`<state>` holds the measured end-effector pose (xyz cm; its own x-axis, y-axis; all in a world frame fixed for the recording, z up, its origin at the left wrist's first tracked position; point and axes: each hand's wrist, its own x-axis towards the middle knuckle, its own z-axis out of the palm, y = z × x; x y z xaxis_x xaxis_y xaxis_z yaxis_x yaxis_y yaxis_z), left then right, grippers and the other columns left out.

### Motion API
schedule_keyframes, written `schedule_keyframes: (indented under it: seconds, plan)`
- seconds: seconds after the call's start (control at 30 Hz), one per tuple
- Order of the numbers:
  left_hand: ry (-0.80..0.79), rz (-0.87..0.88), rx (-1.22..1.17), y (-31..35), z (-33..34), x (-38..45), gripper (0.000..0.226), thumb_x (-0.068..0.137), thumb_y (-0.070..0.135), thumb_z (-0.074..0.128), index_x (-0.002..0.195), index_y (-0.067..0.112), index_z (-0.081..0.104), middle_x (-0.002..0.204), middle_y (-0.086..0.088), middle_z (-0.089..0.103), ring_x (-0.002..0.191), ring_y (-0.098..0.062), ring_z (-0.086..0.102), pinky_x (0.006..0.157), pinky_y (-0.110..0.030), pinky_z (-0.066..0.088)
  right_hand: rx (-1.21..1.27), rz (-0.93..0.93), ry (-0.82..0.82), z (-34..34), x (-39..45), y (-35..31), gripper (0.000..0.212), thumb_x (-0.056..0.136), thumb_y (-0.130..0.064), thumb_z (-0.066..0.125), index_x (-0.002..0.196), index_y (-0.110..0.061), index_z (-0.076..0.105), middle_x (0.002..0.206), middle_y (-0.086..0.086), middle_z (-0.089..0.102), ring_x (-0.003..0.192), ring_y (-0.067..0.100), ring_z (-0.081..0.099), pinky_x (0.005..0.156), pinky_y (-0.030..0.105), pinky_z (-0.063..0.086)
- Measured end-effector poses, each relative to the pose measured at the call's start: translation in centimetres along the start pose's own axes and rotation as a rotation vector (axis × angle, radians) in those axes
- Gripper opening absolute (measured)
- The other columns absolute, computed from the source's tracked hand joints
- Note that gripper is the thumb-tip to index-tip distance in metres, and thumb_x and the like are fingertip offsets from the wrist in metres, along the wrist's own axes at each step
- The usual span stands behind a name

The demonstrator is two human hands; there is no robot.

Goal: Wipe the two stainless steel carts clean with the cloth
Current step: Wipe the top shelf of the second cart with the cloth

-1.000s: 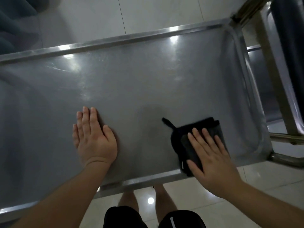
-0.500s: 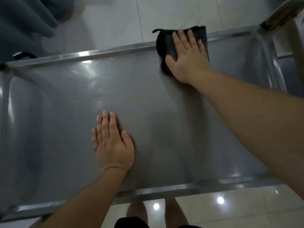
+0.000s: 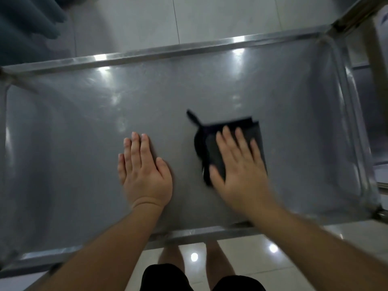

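Note:
A stainless steel cart's top tray (image 3: 73,127) fills the view, with a raised rim all round. A folded black cloth (image 3: 212,148) with a small loop at its far left corner lies flat on the tray, right of centre. My right hand (image 3: 239,164) presses on the cloth with straight, spread fingers. My left hand (image 3: 142,169) rests flat on the bare steel to the left of the cloth, fingers straight and together. The hand over the cloth is slightly blurred.
Part of a second steel cart frame (image 3: 361,85) stands just past the tray's right end. Dark blue-grey fabric (image 3: 27,24) hangs at the upper left. White glossy floor tiles (image 3: 210,15) lie beyond the far rim, and my legs show below the near rim.
My right hand has drawn the cloth back from the far rim toward the near side of the tray. My left hand has stayed flat in the same spot.

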<state>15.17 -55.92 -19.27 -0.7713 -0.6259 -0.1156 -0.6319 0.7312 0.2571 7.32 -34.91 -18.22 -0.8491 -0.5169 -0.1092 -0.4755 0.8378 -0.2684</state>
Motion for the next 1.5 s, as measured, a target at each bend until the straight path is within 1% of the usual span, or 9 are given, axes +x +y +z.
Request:
schedule_keyframes:
  seconds: [0.13, 0.23, 0.43, 0.57, 0.8, 1.07, 1.17, 1.3, 1.5]
  plan:
    - [-0.004, 0.000, -0.003, -0.1, 0.0, 0.0, 0.070, 0.100, 0.035, 0.036, 0.167, 0.015, 0.026, 0.175, -0.004, 0.018, 0.163, -0.022, 0.008, 0.132, -0.043, 0.002, -0.041, -0.102, -0.172, 1.2, -8.5, -1.5, 0.079, 0.098, -0.055, 0.045, 0.165, -0.024, 0.016, 0.173, -0.005, 0.008, 0.159, 0.020, 0.008, 0.126, 0.051, 0.013]
    - [-0.005, 0.006, -0.003, -0.2, 0.1, 0.0, 0.069, 0.101, 0.035, 0.034, 0.167, 0.015, 0.025, 0.176, -0.004, 0.018, 0.163, -0.021, 0.007, 0.132, -0.043, 0.002, -0.048, -0.130, -0.220, 1.3, -8.4, -1.3, 0.077, 0.099, -0.056, 0.044, 0.165, -0.028, 0.016, 0.173, -0.008, 0.009, 0.159, 0.018, 0.008, 0.125, 0.049, 0.013]
    - [-0.012, -0.001, -0.033, -0.5, 0.3, 0.2, 0.069, 0.102, 0.033, 0.039, 0.167, 0.016, 0.026, 0.176, -0.003, 0.017, 0.163, -0.020, 0.007, 0.132, -0.042, -0.001, -0.061, -0.068, -0.029, 1.7, 3.8, -2.6, 0.069, 0.101, -0.052, 0.037, 0.163, -0.025, 0.026, 0.171, -0.004, 0.018, 0.159, 0.018, 0.011, 0.127, 0.049, 0.014]
    - [-0.039, 0.002, -0.033, -0.5, 0.3, 0.1, 0.069, 0.103, 0.035, 0.035, 0.169, 0.019, 0.019, 0.177, 0.001, 0.010, 0.163, -0.016, 0.000, 0.132, -0.042, -0.002, -0.022, 0.024, -0.045, 1.3, 15.0, -4.7, 0.071, 0.100, -0.057, 0.024, 0.165, -0.028, 0.016, 0.173, -0.007, 0.008, 0.159, 0.015, 0.001, 0.128, 0.042, -0.002]
    - [-0.029, 0.020, -0.054, -0.6, 0.0, 0.1, 0.068, 0.106, 0.034, 0.037, 0.169, 0.021, 0.016, 0.177, 0.002, 0.007, 0.163, -0.016, -0.002, 0.131, -0.040, -0.005, 0.026, 0.116, -0.079, 0.3, 25.1, -7.4, 0.073, 0.099, -0.056, 0.018, 0.165, -0.028, 0.005, 0.173, -0.008, -0.003, 0.158, 0.015, -0.008, 0.127, 0.043, -0.007]
    - [-0.178, 0.024, -0.251, -1.4, -1.9, 1.0, 0.075, 0.102, 0.025, 0.046, 0.170, 0.026, 0.014, 0.177, 0.008, 0.001, 0.161, -0.008, -0.011, 0.128, -0.033, -0.014, -0.025, 0.042, -0.086, 1.1, 12.2, -8.7, 0.072, 0.101, -0.057, 0.020, 0.165, -0.026, 0.014, 0.173, -0.006, 0.006, 0.159, 0.016, 0.000, 0.128, 0.041, -0.003]
    - [-0.277, 0.053, -0.415, -3.3, -4.2, 2.5, 0.072, 0.096, 0.016, 0.052, 0.165, 0.026, 0.033, 0.175, 0.008, 0.015, 0.161, -0.011, 0.006, 0.130, -0.036, 0.001, -0.026, 0.029, -0.096, 1.9, 5.2, -9.8, 0.070, 0.103, -0.057, 0.025, 0.165, -0.027, 0.014, 0.173, -0.007, 0.007, 0.159, 0.014, -0.001, 0.128, 0.041, -0.001]
    - [-0.100, 0.103, -0.170, -9.6, -6.2, 4.5, 0.058, 0.101, 0.028, 0.056, 0.157, 0.025, 0.043, 0.172, 0.000, 0.027, 0.157, -0.022, 0.023, 0.126, -0.047, 0.018, -0.031, -0.013, -0.193, 2.8, -3.7, -11.4, 0.069, 0.105, -0.057, 0.025, 0.166, -0.029, 0.006, 0.173, -0.009, -0.002, 0.159, 0.014, -0.006, 0.127, 0.043, 0.001]
    - [-0.013, 0.122, 0.005, -15.5, -5.7, 6.0, 0.064, 0.104, 0.040, 0.038, 0.164, 0.017, 0.034, 0.171, -0.006, 0.029, 0.160, -0.024, 0.019, 0.129, -0.046, 0.013, -0.139, -0.104, -0.268, 3.3, -8.8, -12.4, 0.069, 0.105, -0.059, 0.023, 0.166, -0.028, 0.010, 0.173, -0.009, 0.004, 0.159, 0.017, 0.002, 0.123, 0.048, 0.010]
